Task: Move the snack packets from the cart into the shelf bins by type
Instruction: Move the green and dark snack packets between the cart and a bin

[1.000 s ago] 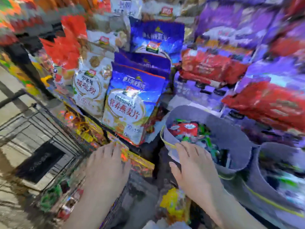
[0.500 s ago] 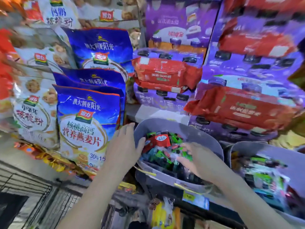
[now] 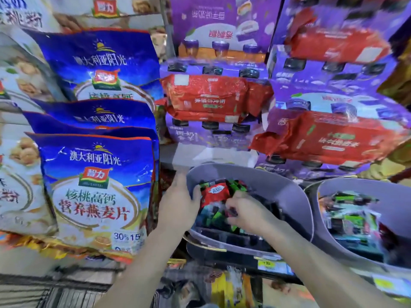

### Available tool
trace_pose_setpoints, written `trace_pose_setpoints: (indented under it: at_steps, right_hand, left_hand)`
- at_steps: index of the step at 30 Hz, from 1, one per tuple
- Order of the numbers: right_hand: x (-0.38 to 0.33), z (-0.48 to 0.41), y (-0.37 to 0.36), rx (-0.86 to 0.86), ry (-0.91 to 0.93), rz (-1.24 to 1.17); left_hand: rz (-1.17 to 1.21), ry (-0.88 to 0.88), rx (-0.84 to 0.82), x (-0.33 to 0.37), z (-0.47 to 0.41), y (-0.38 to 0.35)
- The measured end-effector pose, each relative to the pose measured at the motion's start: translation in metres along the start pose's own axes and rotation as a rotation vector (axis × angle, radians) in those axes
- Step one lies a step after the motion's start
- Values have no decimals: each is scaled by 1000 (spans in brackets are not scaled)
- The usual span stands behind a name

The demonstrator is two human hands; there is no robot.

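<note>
— Hands, status?
— Noted: left hand [image 3: 180,202] grips the near-left rim of the grey bin [image 3: 280,183], thumb inside. The right hand [image 3: 248,211] is down in the bin with fingers curled into the snack packets [image 3: 216,192]; cannot tell if one is held.
— Packets, location?
— Piled in that bin, a red one on top. A second bin [image 3: 329,192] stands just right; blue oat bags [image 3: 97,196] hang left.

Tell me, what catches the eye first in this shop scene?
The glossy blue oatmeal bags at left loom largest. In the middle, the left hand grips the rim of a grey plastic bin while the right hand reaches among small red and green snack packets inside. Red foil packs lie on purple boxes above.
</note>
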State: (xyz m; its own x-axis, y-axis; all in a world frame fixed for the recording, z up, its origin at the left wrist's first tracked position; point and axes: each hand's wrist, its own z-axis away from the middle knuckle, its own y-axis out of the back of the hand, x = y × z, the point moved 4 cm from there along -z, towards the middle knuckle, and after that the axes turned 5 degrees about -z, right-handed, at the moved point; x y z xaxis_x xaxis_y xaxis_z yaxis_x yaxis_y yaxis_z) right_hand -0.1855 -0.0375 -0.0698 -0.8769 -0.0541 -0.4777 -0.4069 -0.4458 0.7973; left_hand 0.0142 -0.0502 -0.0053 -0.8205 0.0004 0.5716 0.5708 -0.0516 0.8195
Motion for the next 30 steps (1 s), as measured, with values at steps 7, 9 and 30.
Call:
trace_pose_setpoints:
  at_steps: [7,9,30]
  right_hand:
    - [16,18,48,166,-20,-456]
    - [13,24,67,201,-9,-580]
    - [28,0,11,-49,-28,4]
  left_hand:
    - [10,9,40,0,0,-3]
    - [-25,-102,109,6,1,2]
    - [659,-32,61,20,2,14]
